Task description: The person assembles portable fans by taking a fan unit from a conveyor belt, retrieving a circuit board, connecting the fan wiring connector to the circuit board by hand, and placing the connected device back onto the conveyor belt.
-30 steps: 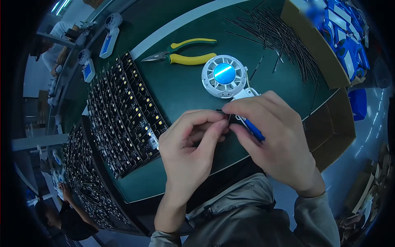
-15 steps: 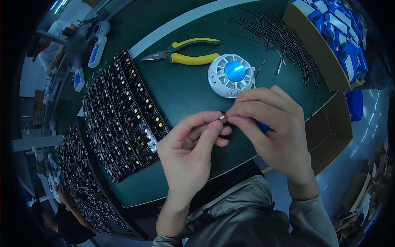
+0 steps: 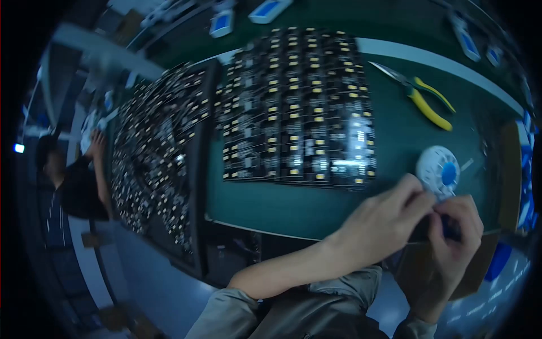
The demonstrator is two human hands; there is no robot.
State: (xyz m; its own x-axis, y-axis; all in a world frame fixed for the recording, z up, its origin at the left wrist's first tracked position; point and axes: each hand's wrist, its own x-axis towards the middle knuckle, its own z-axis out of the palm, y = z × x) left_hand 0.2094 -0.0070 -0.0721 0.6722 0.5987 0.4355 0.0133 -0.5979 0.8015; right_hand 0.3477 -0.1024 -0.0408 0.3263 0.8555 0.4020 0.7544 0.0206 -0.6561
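Note:
My left hand (image 3: 389, 217) reaches across from the left, fingers closed in a pinch. Its fingertips meet those of my right hand (image 3: 460, 229), also closed, just below a white round fan-like device (image 3: 437, 171) with a blue centre. Half a second earlier a small white connector showed at the left fingertips. Now motion blur and the fingers hide it. Dark blue shows under my right palm, too blurred to name. Above the device lie pliers (image 3: 426, 107) with yellow and green handles.
LED circuit boards (image 3: 293, 113) lie in rows on the green table (image 3: 271, 212). Left of them, a black tray (image 3: 204, 169) holds many more boards. At the right stands a cardboard box (image 3: 510, 169) with blue packs. Another person (image 3: 84, 181) works at far left.
The view has swung left, so the boards, pliers and device appear further right. The pinched hands stay together, now close below the device. The tray of boards shows more fully.

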